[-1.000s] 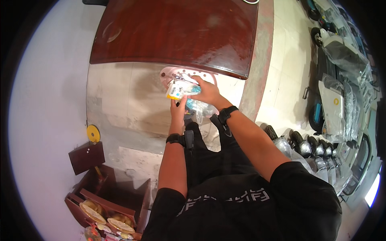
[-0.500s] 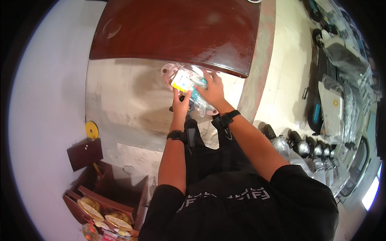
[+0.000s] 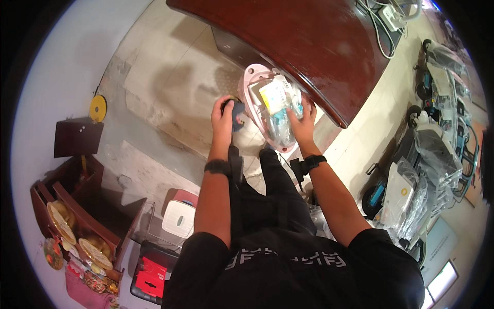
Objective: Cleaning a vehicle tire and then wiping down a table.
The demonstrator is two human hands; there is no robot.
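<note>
Dark item (image 3: 238,113) sat in our left hand (image 3: 222,122), fingers curled round it, outside the basket and just left of it; we couldn't tell its kind. Pink basket (image 3: 249,91) was ahead of our knees, beside the tabletop (image 3: 319,49); its support was unclear. Already in: white-and-yellow pack (image 3: 274,96), clear-wrapped teal pack (image 3: 281,129) touching it. Our right hand (image 3: 304,125) lay on the wrap, thumb and fingers apart; we couldn't tell whether it gripped.
</note>
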